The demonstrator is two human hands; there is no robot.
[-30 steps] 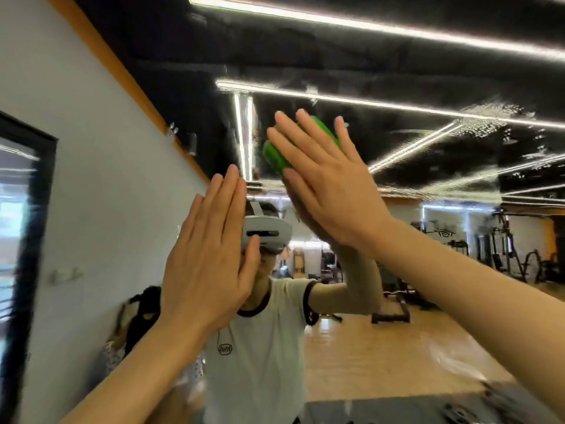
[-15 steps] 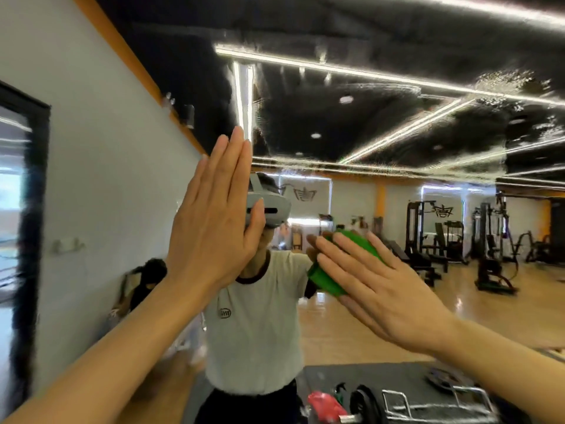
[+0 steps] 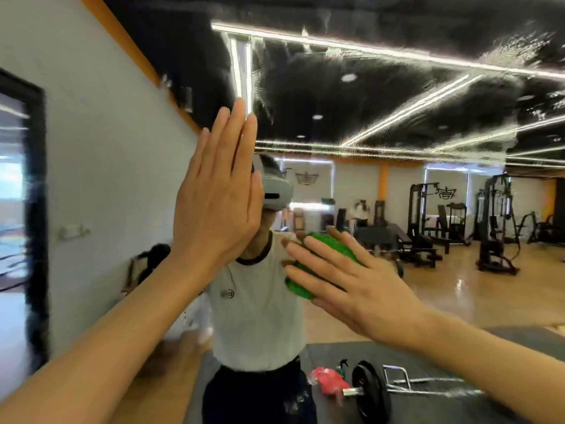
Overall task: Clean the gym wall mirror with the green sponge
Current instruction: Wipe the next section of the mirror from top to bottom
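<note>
Black ceiling (image 3: 397, 96) with light strips (image 3: 382, 53) glowing upper frame; weight machines (image 3: 495, 221) standing right on wood floor (image 3: 458, 295).

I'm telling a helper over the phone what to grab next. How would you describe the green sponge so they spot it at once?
Look at the big wall mirror reflecting the gym. The right hand presses flat against the glass to the right of the reflected white T-shirt. The green sponge sits under those straight fingers, the only bright green, ridged thing there; the left hand, higher up, has nothing beneath it.
</note>
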